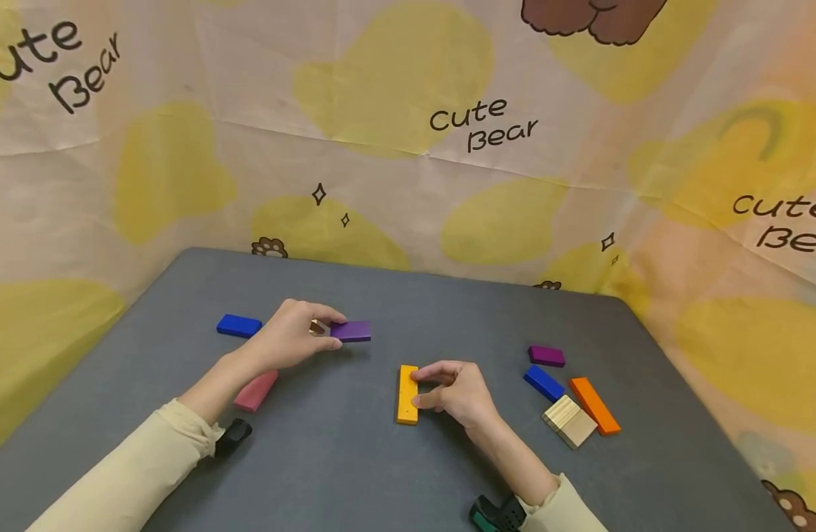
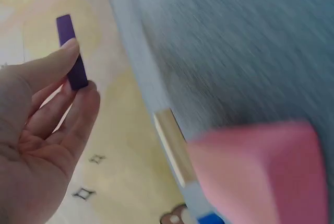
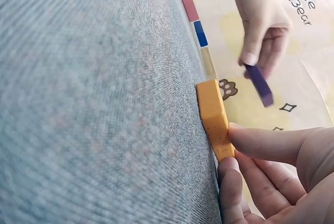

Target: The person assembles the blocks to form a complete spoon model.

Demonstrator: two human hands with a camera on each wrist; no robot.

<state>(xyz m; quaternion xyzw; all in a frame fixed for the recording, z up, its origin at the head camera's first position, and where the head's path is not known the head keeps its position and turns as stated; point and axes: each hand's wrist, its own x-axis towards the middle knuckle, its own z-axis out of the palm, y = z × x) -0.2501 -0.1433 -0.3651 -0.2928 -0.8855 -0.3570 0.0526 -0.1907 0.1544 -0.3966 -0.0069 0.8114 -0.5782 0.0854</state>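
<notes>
My left hand [image 1: 284, 341] pinches a purple wooden block [image 1: 353, 332] between thumb and fingers. In the left wrist view this purple block [image 2: 64, 28] is held up off the table. Nearer the middle of the table, my right hand [image 1: 466, 395] has its thumb and fingertips on a yellow-orange block [image 1: 406, 399], which lies flat. The right wrist view shows the thumb on one side of that yellow-orange block [image 3: 211, 101] and fingers around its near end. A plain wood block [image 1: 317, 327] is partly hidden behind my left hand.
Left of and below my left hand lie a blue block [image 1: 239, 325] and a pink block [image 1: 256, 391]. To the right sit a dark purple block [image 1: 546, 356], another blue block [image 1: 544, 383], an orange block [image 1: 595, 406] and plain wood pieces [image 1: 570, 421]. Printed cloth [image 1: 381, 170] hangs behind the grey table [image 1: 301, 465].
</notes>
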